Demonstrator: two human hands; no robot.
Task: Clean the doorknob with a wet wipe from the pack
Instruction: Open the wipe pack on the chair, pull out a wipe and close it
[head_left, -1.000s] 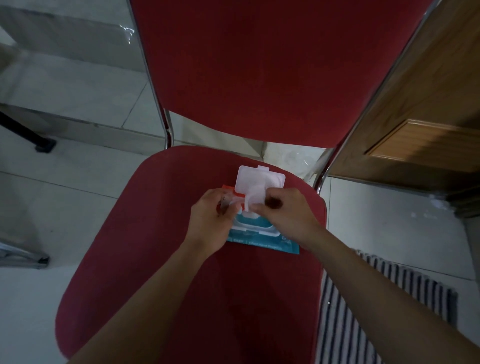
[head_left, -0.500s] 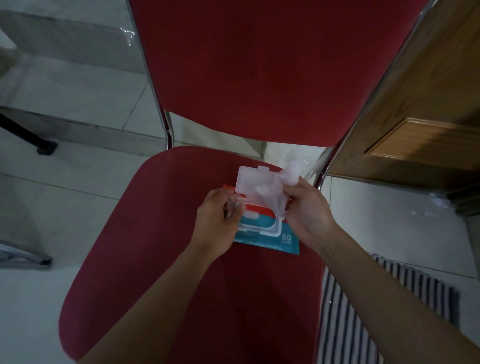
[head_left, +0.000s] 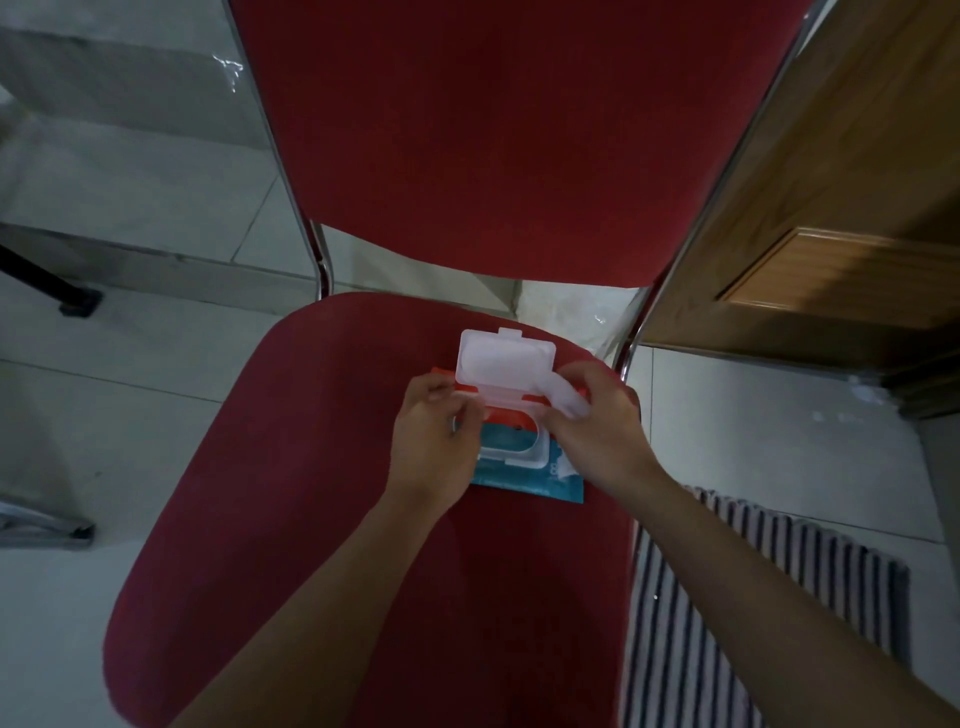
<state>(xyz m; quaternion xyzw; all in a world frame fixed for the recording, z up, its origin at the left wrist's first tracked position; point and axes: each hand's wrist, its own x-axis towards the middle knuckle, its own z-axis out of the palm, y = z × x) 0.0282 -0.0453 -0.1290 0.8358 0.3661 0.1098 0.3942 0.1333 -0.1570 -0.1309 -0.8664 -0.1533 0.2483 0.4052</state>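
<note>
The pack (head_left: 524, 480) lies flat on the red seat (head_left: 311, 493) of a chair, a little right of the frame's centre. It is teal on the near part and orange along the far edge, with a white plastic frame around its opening. Its clear lid (head_left: 503, 366) is flipped open and stands tilted back toward the chair's red backrest (head_left: 509, 135).

The left hand (head_left: 434, 441) rests on the left end of the pack, fingers curled and pressing down at the edge of the white frame, holding the pack in place. The right hand (head_left: 597, 421) sits at the pack's right end, its fingers closed around a white wipe (head_left: 569, 397). One end of the wipe sticks out above the thumb beside the lid's right corner, and a small white bit shows below the palm over the teal wrapper. Whether the wipe is fully clear of the opening cannot be told.

At the upper right of the frame stands a wooden door (head_left: 841, 223); no knob is in view. A striped mat (head_left: 753, 597) lies on the pale tiled floor at the lower right, beside the seat.
</note>
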